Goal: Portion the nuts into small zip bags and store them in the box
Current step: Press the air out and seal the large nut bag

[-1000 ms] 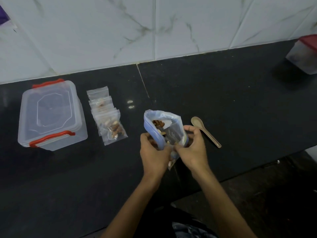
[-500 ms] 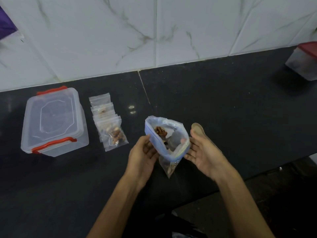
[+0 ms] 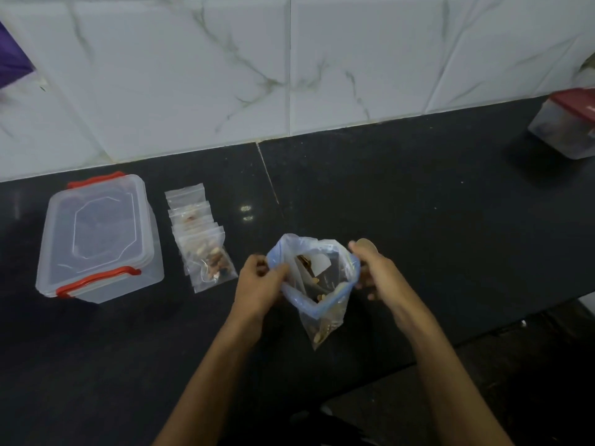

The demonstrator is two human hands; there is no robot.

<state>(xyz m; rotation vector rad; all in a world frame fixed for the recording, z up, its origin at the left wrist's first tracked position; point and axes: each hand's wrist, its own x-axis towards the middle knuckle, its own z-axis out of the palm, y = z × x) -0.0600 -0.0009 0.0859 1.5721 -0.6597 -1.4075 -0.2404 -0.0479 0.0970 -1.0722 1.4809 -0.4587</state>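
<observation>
Head view: a large clear zip bag point(image 3: 317, 284) with a blue zip rim is held upright over the black counter point(image 3: 418, 204), its mouth spread wide. The left hand point(image 3: 260, 284) pinches the left rim between thumb and curled fingers; the right hand point(image 3: 375, 272) is curled against the right rim, though the exact contact there cannot be told. Brown nuts point(image 3: 320, 333) are gathered in the sagging lower corner, and a few more are seen through the mouth.

The step in hand is judged to be the opening of the supply bag before another portion is taken. Just behind the right hand a beige spoon point(image 3: 363, 243) is partly hidden; it would likely be needed next, so one hand must be freed while the thin, limp film is kept from collapsing.

Near the left, small flat zip bags point(image 3: 206, 249) are overlapped in a row on the counter, most holding nuts. Beside them stands the box point(image 3: 96, 236), translucent rigid plastic, rounded corners, its lid clamped by red latches and not yet opened.
</observation>
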